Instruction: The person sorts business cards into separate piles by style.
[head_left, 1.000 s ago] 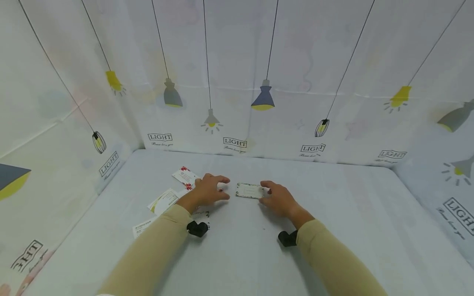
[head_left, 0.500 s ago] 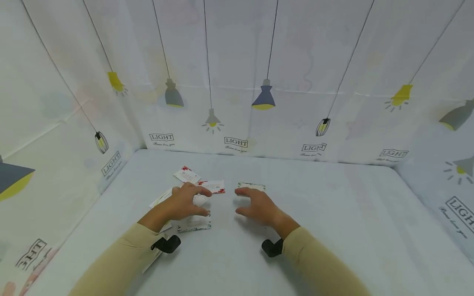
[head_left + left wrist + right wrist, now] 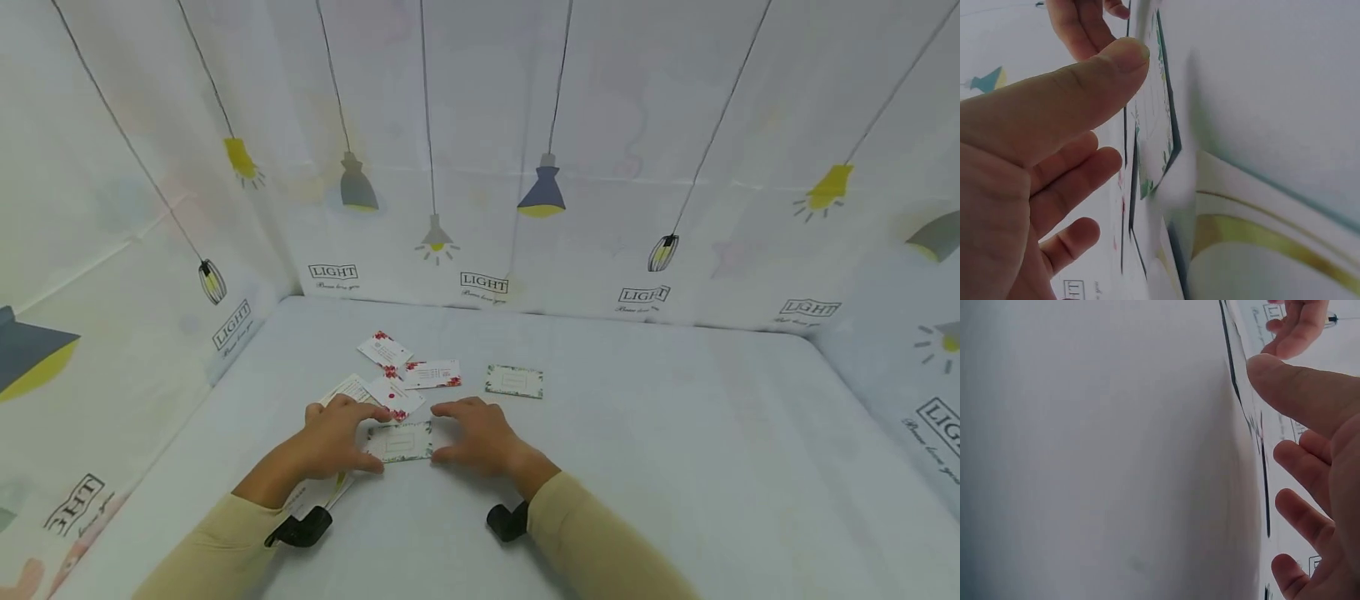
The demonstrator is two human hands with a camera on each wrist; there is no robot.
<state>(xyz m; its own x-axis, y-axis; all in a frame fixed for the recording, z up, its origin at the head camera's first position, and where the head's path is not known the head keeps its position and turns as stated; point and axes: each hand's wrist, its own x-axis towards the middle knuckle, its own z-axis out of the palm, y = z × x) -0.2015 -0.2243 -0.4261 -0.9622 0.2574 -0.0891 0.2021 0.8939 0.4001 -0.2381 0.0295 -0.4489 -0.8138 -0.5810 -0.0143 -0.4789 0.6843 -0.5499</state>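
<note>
Between my two hands lies a white card with a green leaf border point(image 3: 400, 442) on the table. My left hand point(image 3: 330, 440) is at its left end, thumb and fingers spread apart and partly covering that end. At its right end my right hand point(image 3: 483, 440) is held the same way, thumb apart from the fingers. Neither hand grips the card; whether the fingertips touch it I cannot tell. In the left wrist view the leaf-bordered card point(image 3: 1155, 112) shows beyond the left thumb point(image 3: 1125, 56). The right wrist view shows the right thumb point(image 3: 1266, 369) beside its thin edge.
Another leaf-bordered card point(image 3: 514, 381) lies farther back, right of centre. Several white cards with red flowers, one of them a card point(image 3: 432, 374), overlap behind the hands. A card with a gold curve point(image 3: 1241, 231) lies partly under the left hand. Printed cloth point(image 3: 600, 258) rises behind the table.
Both hands have come back from the far leaf-bordered card toward the nearer one, moving left and nearer. The far card stays on the table, uncovered now.
</note>
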